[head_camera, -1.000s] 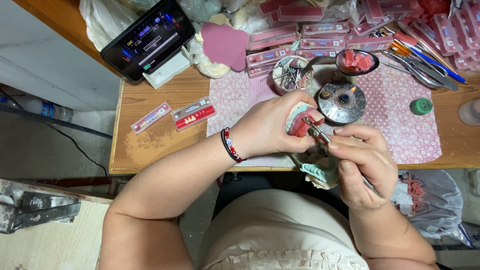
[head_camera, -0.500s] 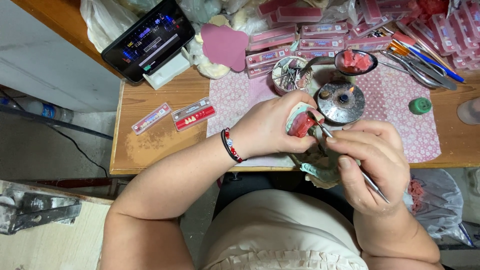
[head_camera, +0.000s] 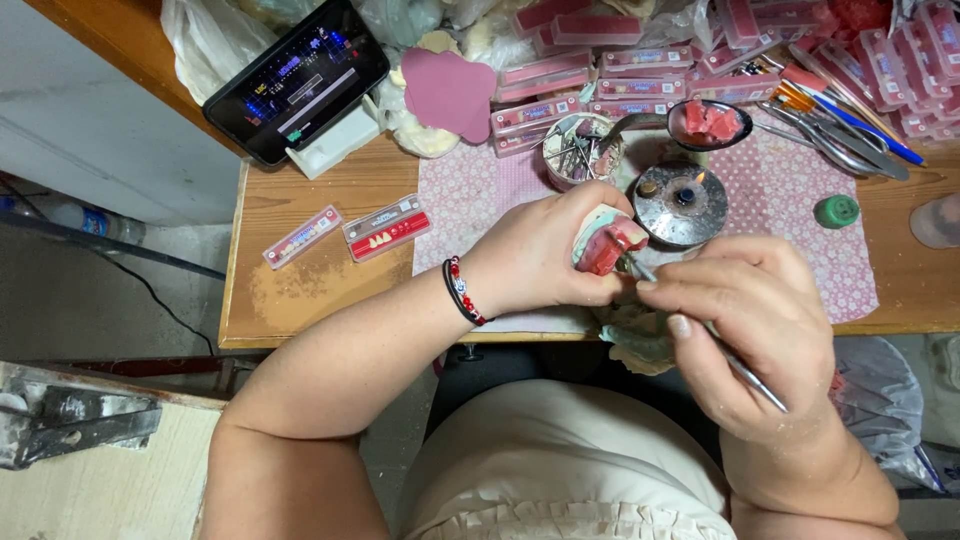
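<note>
**Both hands on the dental model, tool tip at the wax**

At the front edge of the wooden desk (head_camera: 300, 290), both hands meet just over the patterned mat (head_camera: 800, 250).

- Left hand (head_camera: 545, 250): fingers curled tight around a pale dental cast with pink-red wax (head_camera: 605, 243). Cast sits in the palm, wax side facing the other hand. Beaded bracelet (head_camera: 462, 291) on the wrist.
- Right hand (head_camera: 745, 320): fingers pinched narrow on a thin metal instrument (head_camera: 745, 375), pen-style grip. Tip is at the wax; handle end sticks out past the heel of the hand, toward the lower right.
- Cast is held above the desk edge, just in front of the small spirit burner (head_camera: 684, 203), which shows a small flame. Not touching it.
- Behind the burner: a spoon-like ladle with red wax chunks (head_camera: 708, 122); to its left a small cup of metal tools (head_camera: 580, 152).
- Far right: green cap (head_camera: 836, 211), pliers and brushes (head_camera: 840, 125).
- Left part of desk: two narrow tooth-set strips (head_camera: 345, 233), well apart from the hands. Phone on a white stand (head_camera: 296, 80) at the back left, screen lit.
- Back row: stacks of pink flat cases (head_camera: 640, 65).
</note>
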